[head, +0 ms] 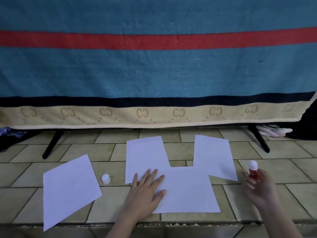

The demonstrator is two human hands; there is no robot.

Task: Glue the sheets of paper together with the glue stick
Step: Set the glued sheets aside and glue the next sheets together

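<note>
Glue stick [254, 171]: red body, white tip uncovered and pointing up, pinched between the thumb and curled fingers of the right hand [259, 188], held above the tiled floor [274, 170] just off the near right corner of the right-hand sheet. Cap [105, 178]: white, standing on the floor, left of the left hand's fingertips and between the two nearer sheets. Front sheet [188, 191]: white, flat on the floor, its left part under the left hand [145, 191], whose fingers lie straight and slightly spread, palm down, thumb stretched out to the right. Middle sheets [145, 155]: two white sheets stacked slightly askew, reaching away from the left fingertips, their near edge touched by those fingers and overlapped by the front sheet. Right sheet [214, 157]: white, beyond and left of the right hand's fingers, its near edge overlapping the front sheet. Left sheet [70, 188]: white, turned at an angle, lying apart, well left of the left hand. Striped towel [154, 69]: blue, red, black and beige, hanging behind over black legs [51, 145].
</note>
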